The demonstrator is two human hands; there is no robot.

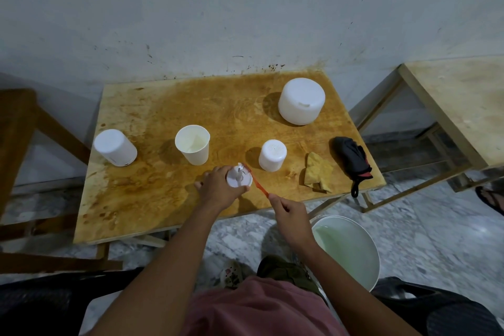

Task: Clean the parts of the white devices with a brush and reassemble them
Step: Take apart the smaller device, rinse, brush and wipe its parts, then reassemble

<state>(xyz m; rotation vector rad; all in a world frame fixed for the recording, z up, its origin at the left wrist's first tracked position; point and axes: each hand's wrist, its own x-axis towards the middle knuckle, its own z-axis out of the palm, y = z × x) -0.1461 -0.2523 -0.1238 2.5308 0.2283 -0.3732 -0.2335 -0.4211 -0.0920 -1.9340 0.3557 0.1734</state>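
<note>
My left hand point(216, 189) grips a small round white device part point(237, 178) with a short stem, held just above the wooden table point(152, 199). A red toothbrush point(255, 180) is pinched by its handle end in my right hand point(289, 213); its white bristles touch the top of the part. On the table stand a large white cylinder point(301, 101) at the back right, a small white cylinder point(272, 155) near the middle, another white cylinder point(115, 147) at the left, and an open white cup point(193, 148).
A crumpled yellow cloth point(317, 173) and a folded black umbrella point(351, 161) lie at the table's right edge. A white bucket point(351, 248) with pale liquid stands on the floor by my right knee. A second table point(463, 101) is at the right, wooden furniture point(19, 144) at the left.
</note>
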